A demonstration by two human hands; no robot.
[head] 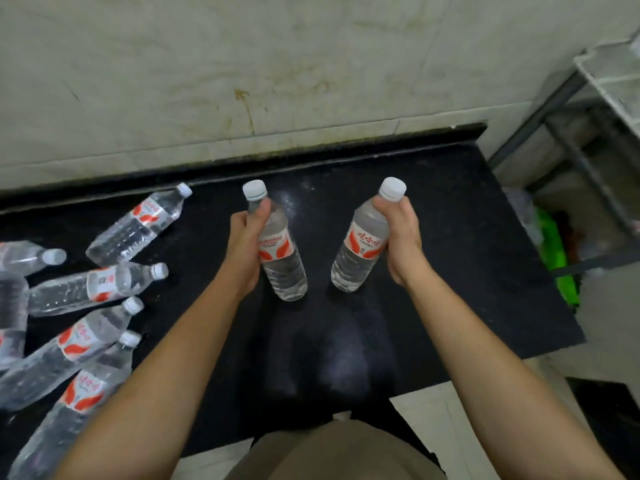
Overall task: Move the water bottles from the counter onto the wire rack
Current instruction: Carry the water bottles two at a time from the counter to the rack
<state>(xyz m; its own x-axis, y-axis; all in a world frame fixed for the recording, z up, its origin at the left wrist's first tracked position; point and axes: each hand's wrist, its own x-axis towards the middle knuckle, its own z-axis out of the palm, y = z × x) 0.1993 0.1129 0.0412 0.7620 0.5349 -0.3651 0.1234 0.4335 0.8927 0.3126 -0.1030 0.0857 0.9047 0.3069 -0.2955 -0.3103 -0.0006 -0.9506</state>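
Observation:
My left hand (244, 245) grips a clear water bottle (282, 259) with a red-and-white label and white cap, held upright above the black counter (450, 271). My right hand (401, 237) grips a second, matching bottle (360, 251), tilted slightly with its cap leaning right. Several more bottles lie on their sides at the counter's left, among them one (138, 225) near the back and one (97, 284) below it. The wire rack (609, 81) stands at the far right, beyond the counter's end.
A stained pale wall (242, 64) backs the counter. Beside the counter's right end, under the rack, sit a green object (554, 251) and some clear plastic. Pale floor tiles show at the bottom right.

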